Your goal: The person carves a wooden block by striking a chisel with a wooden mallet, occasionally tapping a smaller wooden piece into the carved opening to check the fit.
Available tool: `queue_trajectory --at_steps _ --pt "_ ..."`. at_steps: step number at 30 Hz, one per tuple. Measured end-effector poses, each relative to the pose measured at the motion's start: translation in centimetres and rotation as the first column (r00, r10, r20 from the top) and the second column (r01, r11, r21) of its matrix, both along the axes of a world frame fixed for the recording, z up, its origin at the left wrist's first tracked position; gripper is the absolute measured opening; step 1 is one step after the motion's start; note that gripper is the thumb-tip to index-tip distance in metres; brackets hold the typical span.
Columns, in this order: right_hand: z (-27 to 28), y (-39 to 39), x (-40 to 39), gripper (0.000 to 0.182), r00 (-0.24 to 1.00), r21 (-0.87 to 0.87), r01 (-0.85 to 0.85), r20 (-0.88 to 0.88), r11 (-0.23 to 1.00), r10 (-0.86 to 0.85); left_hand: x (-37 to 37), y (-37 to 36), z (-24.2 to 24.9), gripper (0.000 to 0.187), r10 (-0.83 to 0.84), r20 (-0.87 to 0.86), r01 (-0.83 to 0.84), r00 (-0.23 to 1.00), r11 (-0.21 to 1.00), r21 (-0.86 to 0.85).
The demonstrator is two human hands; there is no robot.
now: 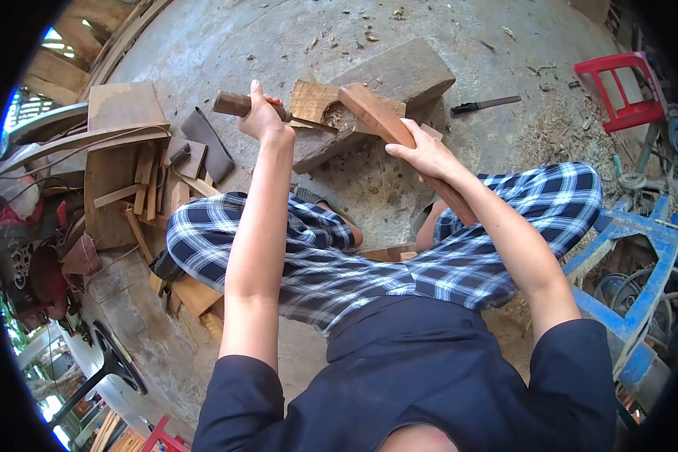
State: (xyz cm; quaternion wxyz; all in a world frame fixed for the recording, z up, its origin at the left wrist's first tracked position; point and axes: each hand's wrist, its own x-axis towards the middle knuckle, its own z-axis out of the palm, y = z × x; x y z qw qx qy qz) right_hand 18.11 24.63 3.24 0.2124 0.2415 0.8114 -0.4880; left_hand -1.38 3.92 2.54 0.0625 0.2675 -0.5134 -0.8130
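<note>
My left hand (262, 117) is closed round a wooden-handled tool (232, 104), whose far end points right toward a light wood piece. My right hand (427, 153) grips a long reddish-brown wooden bar (373, 111), its upper end over the workpiece. The light wood piece (313, 99) has a round hollow with shavings in it and lies on a thick grey wooden block (410, 68). Part of the piece is hidden under the bar.
A dark narrow tool (486, 105) lies on the floor right of the block. A red plastic stool (621, 90) and a blue metal frame (633, 252) stand at the right. Wood offcuts (147, 181) and a dark flat piece (206, 145) lie at the left.
</note>
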Motion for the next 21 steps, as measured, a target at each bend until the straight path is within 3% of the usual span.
queue_trajectory --at_steps 3,5,7,9,16,18,21 --pt "-0.6 0.1 0.0 0.076 0.999 0.006 -0.009 -0.037 1.0 0.009 0.2 1.5 0.8 0.026 -0.009 -0.095 0.006 0.995 0.999 -0.039" --pt "-1.5 0.4 0.2 0.077 0.997 0.062 -0.042 -0.061 0.997 0.046 0.1 2.9 1.4 0.025 -0.107 -0.21 0.062 0.972 0.976 -0.209" --pt "-1.7 0.6 0.1 0.078 0.993 0.115 -0.073 -0.082 0.991 0.082 0.2 4.1 1.5 0.026 -0.128 -0.243 0.079 0.962 0.976 -0.201" --pt "-1.7 0.7 0.1 0.079 0.996 0.113 -0.085 -0.025 0.99 0.088 -0.1 5.1 1.5 0.026 -0.258 -0.384 0.127 0.887 0.934 -0.335" --pt "-1.5 0.2 0.2 0.079 0.997 0.117 -0.071 -0.02 0.991 0.074 -0.9 5.4 1.1 0.022 -0.421 -0.432 0.204 0.798 0.863 -0.463" --pt "-0.9 0.1 0.1 0.079 0.998 0.047 -0.049 0.049 0.998 0.047 -0.9 5.3 1.0 0.022 -0.401 -0.426 0.204 0.811 0.876 -0.436" --pt "-1.8 0.2 0.3 0.079 0.998 0.109 -0.065 0.001 0.992 0.066 -1.0 5.2 1.0 0.023 -0.377 -0.402 0.216 0.834 0.894 -0.392"
